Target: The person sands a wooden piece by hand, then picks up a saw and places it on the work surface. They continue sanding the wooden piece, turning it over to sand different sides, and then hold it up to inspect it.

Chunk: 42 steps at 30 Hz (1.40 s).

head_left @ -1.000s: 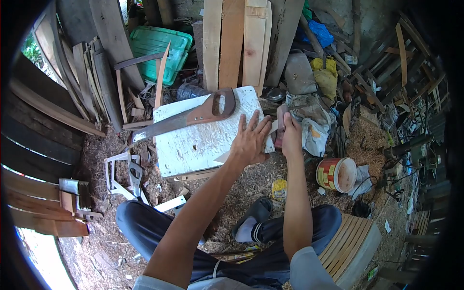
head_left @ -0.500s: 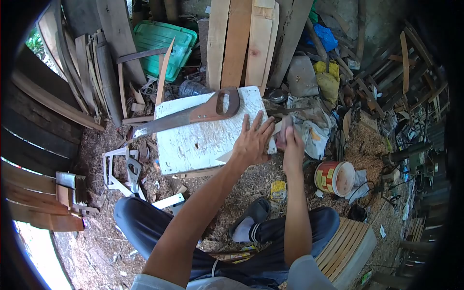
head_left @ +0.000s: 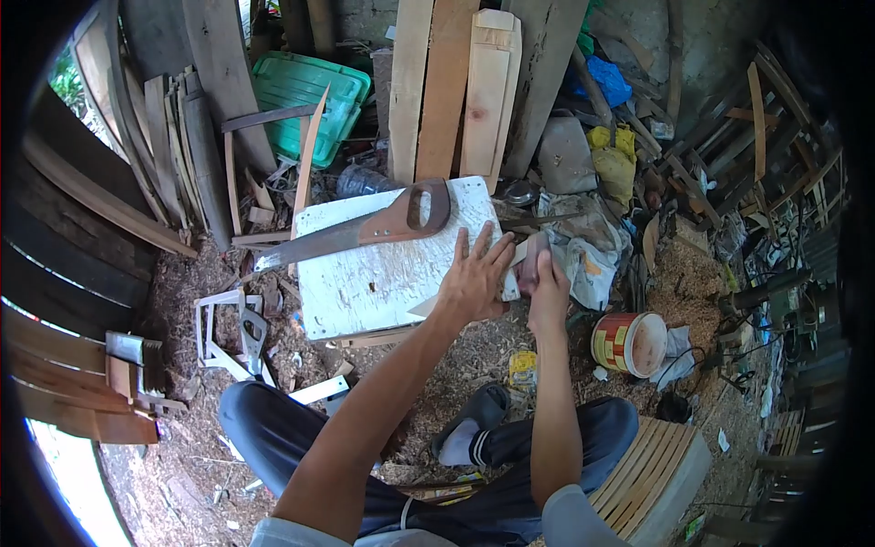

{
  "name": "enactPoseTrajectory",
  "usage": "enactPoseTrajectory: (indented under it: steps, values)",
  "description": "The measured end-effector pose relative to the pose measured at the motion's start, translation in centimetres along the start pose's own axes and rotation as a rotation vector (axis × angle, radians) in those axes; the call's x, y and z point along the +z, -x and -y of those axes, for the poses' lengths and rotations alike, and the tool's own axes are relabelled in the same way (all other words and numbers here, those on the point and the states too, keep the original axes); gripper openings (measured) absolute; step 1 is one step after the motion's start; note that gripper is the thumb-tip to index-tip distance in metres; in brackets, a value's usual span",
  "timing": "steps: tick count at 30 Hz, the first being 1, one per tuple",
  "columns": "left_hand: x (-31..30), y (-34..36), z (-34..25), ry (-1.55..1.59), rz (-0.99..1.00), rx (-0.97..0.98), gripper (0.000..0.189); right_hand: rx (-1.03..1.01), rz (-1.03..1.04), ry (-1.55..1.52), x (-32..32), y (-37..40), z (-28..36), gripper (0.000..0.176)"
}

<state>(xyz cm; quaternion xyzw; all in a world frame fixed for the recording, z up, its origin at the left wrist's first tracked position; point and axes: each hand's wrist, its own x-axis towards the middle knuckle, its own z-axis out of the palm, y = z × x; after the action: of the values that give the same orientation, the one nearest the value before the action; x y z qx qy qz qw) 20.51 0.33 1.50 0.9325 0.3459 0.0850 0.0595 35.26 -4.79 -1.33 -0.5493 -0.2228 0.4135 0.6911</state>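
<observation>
My left hand lies with fingers spread on the right edge of a white, worn board. Under it is a thin pale strip of wood; one pointed end shows left of the wrist, and the strip's middle is hidden. My right hand is closed around a reddish-brown block held against the strip's other end, just past the board's edge. What the block is made of I cannot make out. A handsaw with a wooden handle rests across the far side of the board.
A smaller saw and a white frame lie on the shaving-covered ground at left. A red and yellow bucket stands at right. Planks and a green plastic lid lean at the back. Scrap wood is piled at right.
The view has tilted slightly, so the board sits a little lower. My right hand and the block have shifted slightly left toward the board. My left hand stays on the strip.
</observation>
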Motion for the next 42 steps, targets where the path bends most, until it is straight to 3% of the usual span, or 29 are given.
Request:
enactPoseTrajectory:
  steps: [2, 6, 10, 12, 14, 15, 18, 22, 24, 26, 27, 28, 31, 34, 36, 38, 39, 42]
  values:
    - [-0.2, 0.1, -0.1, 0.005, 0.006, 0.001, 0.106, -0.116, 0.062, 0.286, 0.8, -2.2, 0.8, 0.051]
    - [-0.6, -0.3, -0.3, -0.01, 0.095, -0.018, 0.109, -0.123, 0.04, 0.391, 1.9, -3.5, 2.1, 0.052]
    - [-0.6, 0.0, -0.2, -0.028, 0.06, -0.008, 0.108, -0.189, 0.068, 0.302, 1.3, 1.9, 2.1, 0.051]
    - [-0.6, 0.0, -0.1, 0.002, 0.047, -0.006, 0.107, -0.112, 0.043, 0.188, 1.4, 1.0, 1.3, 0.051]
    - [-0.1, 0.1, 0.0, -0.006, 0.03, -0.001, 0.107, -0.256, 0.017, 0.275, 2.0, -1.6, 0.8, 0.052]
    - [-0.1, 0.0, -0.1, -0.011, 0.0, 0.002, 0.107, -0.135, 0.002, 0.304, 2.1, -3.0, 1.3, 0.053]
    - [-0.1, -0.1, -0.1, -0.036, 0.028, -0.005, 0.108, -0.087, -0.01, 0.295, 2.0, -2.9, 1.4, 0.054]
    - [-0.4, 0.0, -0.1, 0.005, 0.018, -0.002, 0.106, -0.186, 0.039, 0.207, -0.2, 0.2, -1.8, 0.054]
    - [-0.3, -0.1, -0.1, 0.031, 0.017, -0.017, 0.105, -0.135, 0.036, 0.084, 0.1, -0.4, -2.0, 0.053]
    - [-0.3, 0.2, -0.1, 0.035, 0.018, -0.017, 0.104, 0.01, -0.091, 0.223, 0.5, -2.4, -1.4, 0.049]
    - [-0.3, -0.1, -0.2, 0.039, 0.0, -0.015, 0.103, -0.122, 0.028, 0.122, 1.7, -2.6, -0.3, 0.054]
    - [-0.4, -0.1, -0.2, 0.032, 0.028, -0.017, 0.103, -0.124, 0.018, 0.123, 1.6, -2.5, -0.4, 0.054]
    - [-0.6, -0.1, -0.5, 0.038, 0.029, -0.025, 0.104, 0.102, 0.007, 0.134, 0.9, -1.8, 0.3, 0.052]
    - [-0.2, -0.1, -0.1, -0.02, 0.02, -0.009, 0.104, -0.081, -0.044, 0.063, -0.4, 0.8, -2.7, 0.049]
    - [-0.4, -0.2, -0.1, 0.009, 0.05, -0.023, 0.105, -0.067, -0.077, 0.057, -0.3, -0.3, -2.8, 0.048]
    - [0.2, 0.2, 0.0, 0.019, 0.026, -0.019, 0.104, 0.075, 0.0, 0.089, 0.7, -2.3, -1.1, 0.048]
    - [-0.1, 0.0, -0.1, 0.034, -0.017, -0.012, 0.104, -0.064, -0.027, 0.065, 1.3, -3.3, -1.5, 0.048]
    - [-0.7, -0.1, -0.3, 0.031, 0.046, -0.029, 0.111, -0.131, -0.053, 0.151, 0.7, -3.3, -2.3, 0.048]
